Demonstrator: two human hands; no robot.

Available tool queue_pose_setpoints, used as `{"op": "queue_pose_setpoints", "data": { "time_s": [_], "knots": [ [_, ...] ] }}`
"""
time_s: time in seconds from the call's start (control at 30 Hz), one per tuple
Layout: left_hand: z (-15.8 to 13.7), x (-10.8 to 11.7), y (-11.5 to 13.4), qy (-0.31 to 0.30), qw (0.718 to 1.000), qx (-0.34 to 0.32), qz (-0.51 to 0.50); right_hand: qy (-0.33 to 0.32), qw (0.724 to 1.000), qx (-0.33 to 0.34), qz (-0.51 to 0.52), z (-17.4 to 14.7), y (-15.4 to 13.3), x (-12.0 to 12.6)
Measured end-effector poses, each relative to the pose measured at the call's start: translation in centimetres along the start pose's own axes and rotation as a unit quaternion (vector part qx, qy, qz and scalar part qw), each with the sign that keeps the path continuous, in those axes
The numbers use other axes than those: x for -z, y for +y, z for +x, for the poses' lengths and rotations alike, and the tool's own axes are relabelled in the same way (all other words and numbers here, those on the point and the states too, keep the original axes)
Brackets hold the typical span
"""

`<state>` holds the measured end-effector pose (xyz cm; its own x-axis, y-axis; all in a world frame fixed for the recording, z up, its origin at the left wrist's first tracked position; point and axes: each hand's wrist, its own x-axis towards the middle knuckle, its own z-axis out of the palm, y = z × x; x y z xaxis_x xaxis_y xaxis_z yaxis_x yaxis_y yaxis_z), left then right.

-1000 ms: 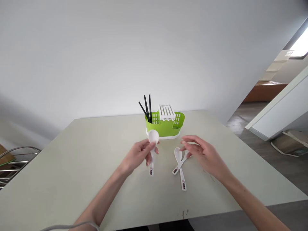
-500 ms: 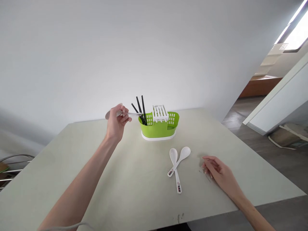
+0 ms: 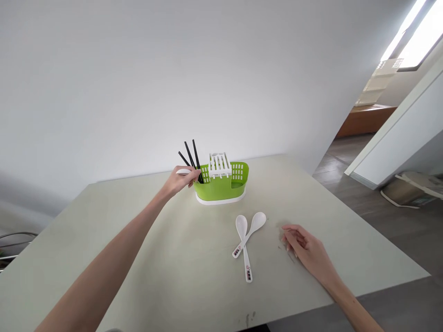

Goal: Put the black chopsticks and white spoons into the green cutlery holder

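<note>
My left hand [image 3: 180,180] is closed around a white spoon, at the left end of a green cutlery basket [image 3: 221,190]. Only the spoon's bowl [image 3: 183,171] shows above my fingers; its handle is hidden by the hand. Several black chopsticks [image 3: 192,154] stand leaning left in that same end of the basket. In front of the basket, two white spoons lie crossed on the table, one spoon [image 3: 257,222] slanting over the other spoon [image 3: 248,269]. To the right of them my right hand [image 3: 304,249] rests on the table, empty, its fingers loosely bent.
A white slotted rack [image 3: 220,165] sits across the middle of the basket, and its right compartment has an open top. The pale table [image 3: 166,286] meets a white wall [image 3: 221,83] at the back. A covered bin-like object [image 3: 408,189] stands on the floor at right.
My left hand has moved right and slightly down with the spoon, reaching the basket's left end. The view has shifted a little; my right hand stays at rest on the table.
</note>
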<state>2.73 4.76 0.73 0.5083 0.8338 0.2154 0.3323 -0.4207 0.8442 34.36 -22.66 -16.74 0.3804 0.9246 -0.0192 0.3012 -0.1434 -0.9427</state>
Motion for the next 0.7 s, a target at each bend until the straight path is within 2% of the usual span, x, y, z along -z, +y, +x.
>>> {"op": "queue_pose_setpoints", "data": {
  "time_s": [0.27, 0.5, 0.7],
  "knots": [
    [0.3, 1.2, 0.1, -0.067, 0.995, 0.045, 0.051, -0.002, 1.0, -0.014, 0.003, 0.0, -0.1, 0.0],
    [0.2, 2.5, -0.9, -0.064, 0.995, 0.041, 0.059, 0.003, 1.0, -0.005, -0.006, -0.1, -0.5, 0.0],
    [0.3, 3.2, -2.7, -0.008, 0.996, 0.058, 0.074, 0.004, 1.0, -0.006, -0.007, -0.1, -0.4, 0.1]
  ]
}}
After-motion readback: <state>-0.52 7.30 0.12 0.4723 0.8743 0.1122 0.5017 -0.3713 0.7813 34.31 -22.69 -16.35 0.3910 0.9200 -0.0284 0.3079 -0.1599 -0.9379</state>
